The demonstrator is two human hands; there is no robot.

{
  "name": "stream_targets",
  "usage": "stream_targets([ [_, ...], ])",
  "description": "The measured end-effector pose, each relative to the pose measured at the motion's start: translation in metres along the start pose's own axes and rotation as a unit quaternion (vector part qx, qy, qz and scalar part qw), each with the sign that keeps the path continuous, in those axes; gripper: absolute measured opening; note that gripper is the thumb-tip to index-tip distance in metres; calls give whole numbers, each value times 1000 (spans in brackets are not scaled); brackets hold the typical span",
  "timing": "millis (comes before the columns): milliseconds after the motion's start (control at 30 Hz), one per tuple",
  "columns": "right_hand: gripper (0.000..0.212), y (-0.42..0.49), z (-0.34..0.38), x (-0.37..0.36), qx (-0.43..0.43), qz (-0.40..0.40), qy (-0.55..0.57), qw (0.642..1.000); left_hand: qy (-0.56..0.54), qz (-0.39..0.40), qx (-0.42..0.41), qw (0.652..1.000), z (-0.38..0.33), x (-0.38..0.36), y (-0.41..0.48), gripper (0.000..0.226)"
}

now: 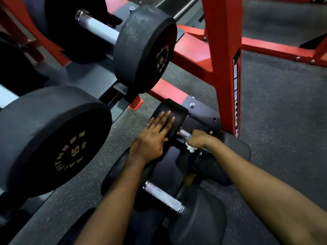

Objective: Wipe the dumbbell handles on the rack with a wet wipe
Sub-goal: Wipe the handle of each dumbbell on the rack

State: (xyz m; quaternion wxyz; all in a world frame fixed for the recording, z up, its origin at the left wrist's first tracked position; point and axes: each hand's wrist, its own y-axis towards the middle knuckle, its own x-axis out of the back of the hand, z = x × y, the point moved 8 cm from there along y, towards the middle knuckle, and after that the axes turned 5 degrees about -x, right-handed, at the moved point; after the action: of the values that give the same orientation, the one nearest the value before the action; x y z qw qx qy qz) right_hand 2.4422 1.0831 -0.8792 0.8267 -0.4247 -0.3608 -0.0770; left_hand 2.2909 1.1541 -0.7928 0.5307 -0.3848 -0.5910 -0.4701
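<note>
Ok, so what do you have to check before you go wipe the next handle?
1. Wet wipe in the right hand: ok, a white bit pokes out under the fist.
2. Right hand curled round the far handle: ok.
3. Left hand flat on the dumbbell head, steadying it: ok.
4. Nearer handle uncovered and reachable: ok.
5. Wipe wet enough: cannot tell.
6. Far handle wiped all round: cannot tell, the fist hides it.
</note>
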Motion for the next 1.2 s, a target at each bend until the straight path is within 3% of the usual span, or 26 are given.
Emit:
stream_targets([
  [133,41,-9,28,-1,15,-107,63,992,-2,2,0,1000,0,-1,0,76],
  [267,84,-35,34,-25,67,-201,50,976,-6,-3,0,1000,0,1,0,76],
  [367,90,-44,33,-37,111,-243,62,962,-4,-3,-1,1000,0,1,-1,76],
  [467,76,-29,33,-25,99,-228,51,967,-3,-2,-1,1000,-1,1,0,75],
  [567,51,-11,32,-5,76,-153,39,985,-3,5,-3,1000,-1,0,1,76],
  [700,55,-6,18,1,59,-42,-38,997,2,-2,-5,1000,-1,2,0,74],
  [800,53,-7,3,1,38,-17,-90,995,2,-1,-7,1000,-1,2,-1,73],
  [933,46,-21,-14,-1,2,-50,-181,982,1,-1,-5,1000,-1,2,-1,72],
  [1100,29,-50,-7,14,-25,-177,-235,955,-2,-3,-1,1000,0,2,-1,73],
  [1200,27,-69,-6,24,-28,-253,-171,952,-6,-5,0,1000,0,2,-1,74],
])
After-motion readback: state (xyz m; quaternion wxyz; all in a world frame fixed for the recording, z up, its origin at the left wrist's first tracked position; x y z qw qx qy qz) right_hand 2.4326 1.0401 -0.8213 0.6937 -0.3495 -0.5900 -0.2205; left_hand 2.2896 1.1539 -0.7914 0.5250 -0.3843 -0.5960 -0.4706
